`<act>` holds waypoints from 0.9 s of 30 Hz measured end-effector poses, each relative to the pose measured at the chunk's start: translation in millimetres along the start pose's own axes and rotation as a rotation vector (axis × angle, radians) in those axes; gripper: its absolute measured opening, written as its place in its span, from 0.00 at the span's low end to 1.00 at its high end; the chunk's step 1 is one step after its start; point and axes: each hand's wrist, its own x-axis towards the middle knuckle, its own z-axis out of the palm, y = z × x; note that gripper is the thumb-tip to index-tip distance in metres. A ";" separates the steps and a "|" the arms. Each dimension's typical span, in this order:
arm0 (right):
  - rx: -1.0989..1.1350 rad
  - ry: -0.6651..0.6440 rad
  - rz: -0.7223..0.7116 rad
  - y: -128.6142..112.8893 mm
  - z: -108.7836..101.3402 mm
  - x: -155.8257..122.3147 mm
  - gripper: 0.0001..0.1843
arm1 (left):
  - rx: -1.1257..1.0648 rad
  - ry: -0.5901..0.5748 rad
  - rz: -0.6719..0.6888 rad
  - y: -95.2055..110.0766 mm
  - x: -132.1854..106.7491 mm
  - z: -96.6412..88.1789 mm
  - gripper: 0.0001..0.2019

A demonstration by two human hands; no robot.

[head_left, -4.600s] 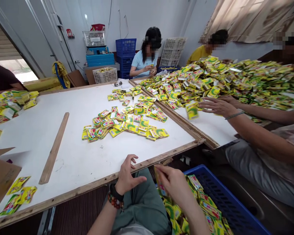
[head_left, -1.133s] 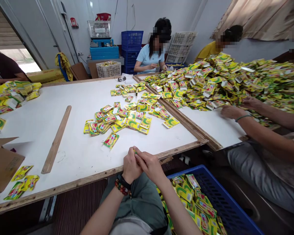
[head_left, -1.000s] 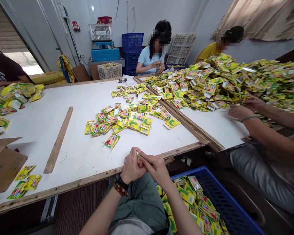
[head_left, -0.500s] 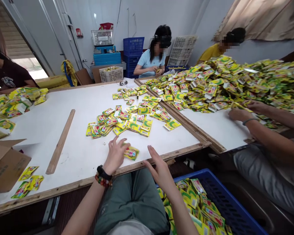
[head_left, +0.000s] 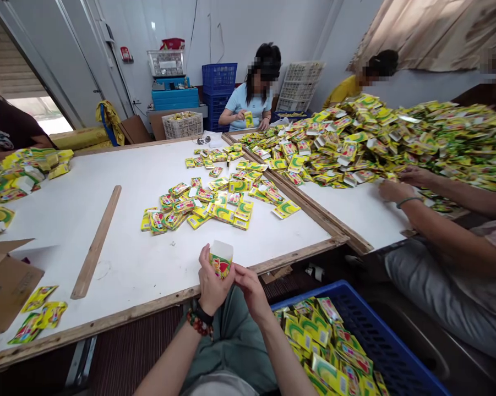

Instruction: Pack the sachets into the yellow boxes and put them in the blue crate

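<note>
The person's left hand is raised in front of the chest, just past the wooden rim of the white bench, its fingers closed around a small printed paper box. The box stands upright in that grip, its white open top showing above the fingers. A beaded bracelet and a dark band circle the left wrist. The right hand is half curled and angled in toward the left, with its fingertips just beside the box's lower part; whether they touch it cannot be told. Both forearms rise from above the person's grey-green trousers.

Loose yellow packets lie in a scattered heap on the bench, near a long wooden strip and a cardboard box. To the right, below the bench, a blue plastic crate holds more packets. A much larger mound of packets covers a second bench, and a co-worker's hands rest at its edge. Across the room, a co-worker in a light blue shirt holds up a packet, in front of stacked blue crates.
</note>
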 end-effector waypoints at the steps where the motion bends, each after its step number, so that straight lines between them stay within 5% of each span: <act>1: 0.016 0.045 0.006 -2.4 0.6 1.9 0.18 | 0.022 -0.013 0.036 -1.4 -0.5 0.1 0.32; 5: 0.072 0.151 0.042 -11.7 8.8 13.0 0.17 | 0.058 -0.041 0.194 -6.1 -2.7 -0.4 0.20; 9: 0.103 0.142 0.074 -20.3 15.0 15.9 0.17 | 0.033 -0.110 0.280 -5.1 -2.9 -1.2 0.25; 12: -0.048 0.081 -0.020 -27.4 18.2 9.3 0.17 | -0.006 -0.172 0.192 -0.8 0.2 -4.6 0.33; 17: -0.459 0.139 -0.186 -31.2 18.3 6.4 0.18 | 0.008 -0.311 0.099 1.2 4.3 -7.9 0.26; 20: -0.483 0.176 -0.144 -31.4 13.1 12.8 0.18 | 0.044 -0.297 0.049 0.7 3.6 -5.4 0.26; 27: -0.574 -0.005 -0.225 -25.2 8.6 11.2 0.20 | 0.000 -0.257 0.030 5.6 4.9 -5.4 0.15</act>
